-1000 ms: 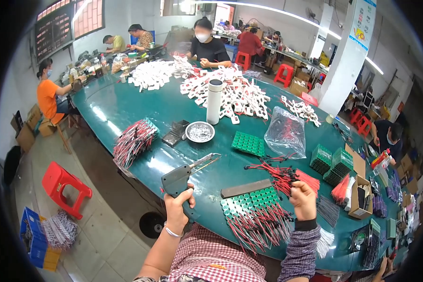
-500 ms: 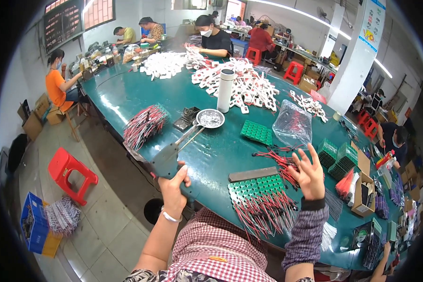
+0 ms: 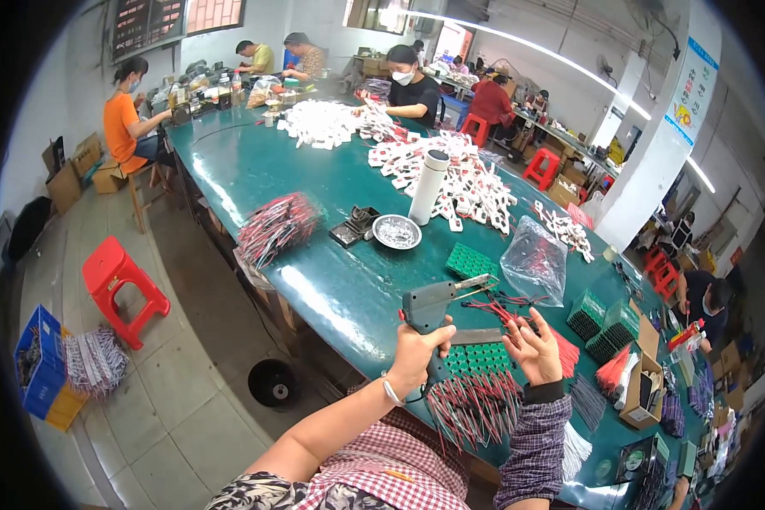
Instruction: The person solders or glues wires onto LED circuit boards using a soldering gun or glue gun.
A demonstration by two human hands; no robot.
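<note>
My left hand (image 3: 418,355) grips a dark grey-green soldering gun (image 3: 428,306) by its handle. The gun's thin metal tip points right, above the table's near part. Just right of it, my right hand (image 3: 536,355) is raised palm up with its fingers apart, holding nothing. Below both hands lies a panel of green round-celled boards (image 3: 478,360), with red and dark wires (image 3: 476,406) hanging toward me. A grey bar (image 3: 478,337) rests along the panel's far edge. Behind my right hand are loose red wires (image 3: 563,347).
On the green table stand a shallow metal dish (image 3: 397,247), a white flask (image 3: 429,189) and a wire bundle (image 3: 276,228). Farther off lies a heap of white connectors (image 3: 459,183). A clear plastic bag (image 3: 535,259) and green board stacks (image 3: 602,321) sit at right. Co-workers sit around.
My left hand has carried the soldering gun from beside the metal dish rightward to above the green panel. My right hand has lowered slightly, its fingers more curled. The view has shifted.
</note>
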